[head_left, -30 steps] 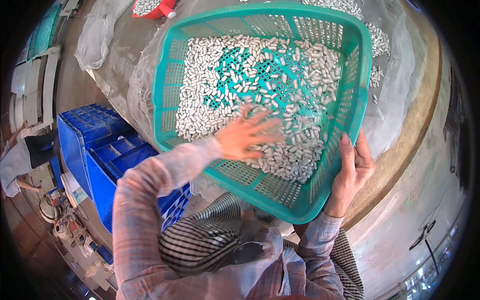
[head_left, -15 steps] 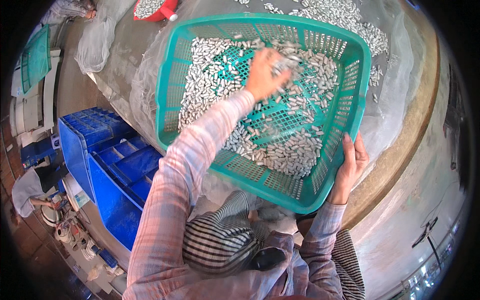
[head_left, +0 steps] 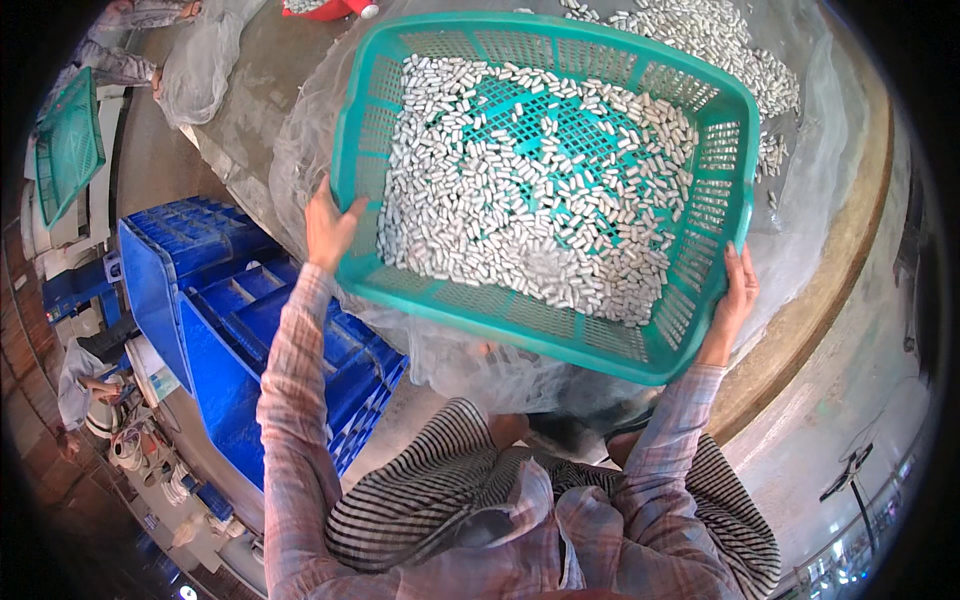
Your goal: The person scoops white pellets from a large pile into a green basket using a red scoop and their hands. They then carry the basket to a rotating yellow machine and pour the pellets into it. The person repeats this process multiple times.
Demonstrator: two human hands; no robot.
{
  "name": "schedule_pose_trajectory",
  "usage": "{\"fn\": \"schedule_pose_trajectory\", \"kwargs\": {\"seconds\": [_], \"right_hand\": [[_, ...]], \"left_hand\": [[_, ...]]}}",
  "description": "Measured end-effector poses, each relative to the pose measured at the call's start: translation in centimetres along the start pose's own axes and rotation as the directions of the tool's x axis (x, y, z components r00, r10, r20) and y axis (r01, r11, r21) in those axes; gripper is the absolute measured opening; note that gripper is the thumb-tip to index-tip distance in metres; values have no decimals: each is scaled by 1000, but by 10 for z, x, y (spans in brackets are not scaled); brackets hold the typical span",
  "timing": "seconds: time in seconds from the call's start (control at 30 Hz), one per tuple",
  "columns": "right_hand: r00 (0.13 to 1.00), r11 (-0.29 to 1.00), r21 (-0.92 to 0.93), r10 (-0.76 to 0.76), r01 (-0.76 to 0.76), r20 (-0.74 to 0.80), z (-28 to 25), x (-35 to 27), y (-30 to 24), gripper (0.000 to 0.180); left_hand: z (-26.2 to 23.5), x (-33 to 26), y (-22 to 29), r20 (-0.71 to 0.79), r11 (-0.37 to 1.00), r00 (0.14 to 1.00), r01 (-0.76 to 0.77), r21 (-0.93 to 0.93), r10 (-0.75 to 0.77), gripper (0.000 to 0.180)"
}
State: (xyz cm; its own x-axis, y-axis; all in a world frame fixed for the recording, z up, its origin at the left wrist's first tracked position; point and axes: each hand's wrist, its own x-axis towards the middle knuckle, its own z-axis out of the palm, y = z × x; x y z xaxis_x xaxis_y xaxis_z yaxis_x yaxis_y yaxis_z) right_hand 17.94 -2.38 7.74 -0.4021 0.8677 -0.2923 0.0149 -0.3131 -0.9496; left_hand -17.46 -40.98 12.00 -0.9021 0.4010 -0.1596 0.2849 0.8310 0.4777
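Observation:
A green plastic basket (head_left: 560, 332) with slotted walls and a lattice bottom is held between my two hands, tilted somewhat in view. My left hand (head_left: 331, 226) grips its left rim, thumb over the inside. On the right side my right hand (head_left: 736, 298) clasps the rim, fingers up against the outer wall. Many silvery-white capsules (head_left: 470, 200) cover most of the bottom, thickest at the left and near side. Bare lattice shows toward the far middle.
A heap of loose capsules (head_left: 690, 40) lies beyond the basket on translucent sheeting (head_left: 815, 220). Blue plastic crates (head_left: 230, 310) stand at my left. A red container (head_left: 335, 10) is at the far edge. Other people's hands (head_left: 188, 10) show far left, near another green basket (head_left: 70, 150).
My left hand has left the capsules inside and taken hold of the left rim. The capsules have spread over more of the bottom. My right hand keeps its grip.

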Motion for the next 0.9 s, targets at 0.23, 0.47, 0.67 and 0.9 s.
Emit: {"fn": "schedule_pose_trajectory", "kwargs": {"seconds": [0.23, 0.47, 0.67, 0.9], "right_hand": [[999, 992, 124, -5, -2, 53, 120, -85, -48, 38], [998, 998, 25, 54, -55, 39, 115, -89, -72, 41], [999, 996, 90, 23, -26, 34, 100, -92, -84, 43], [1000, 999, -35, 13, -13, -6, 120, -87, -111, 43]], "left_hand": [[-80, 14, -67, -48, 989, 999, -14, -144, 7, 42], [-23, 12, -4, -307, 925, 876, -321, 202, 372, 60], [104, 16, -2, 31, 901, 904, -427, 77, 425, 67], [129, -37, 126, 201, 766, 749, -643, -12, 632, 70]]}}
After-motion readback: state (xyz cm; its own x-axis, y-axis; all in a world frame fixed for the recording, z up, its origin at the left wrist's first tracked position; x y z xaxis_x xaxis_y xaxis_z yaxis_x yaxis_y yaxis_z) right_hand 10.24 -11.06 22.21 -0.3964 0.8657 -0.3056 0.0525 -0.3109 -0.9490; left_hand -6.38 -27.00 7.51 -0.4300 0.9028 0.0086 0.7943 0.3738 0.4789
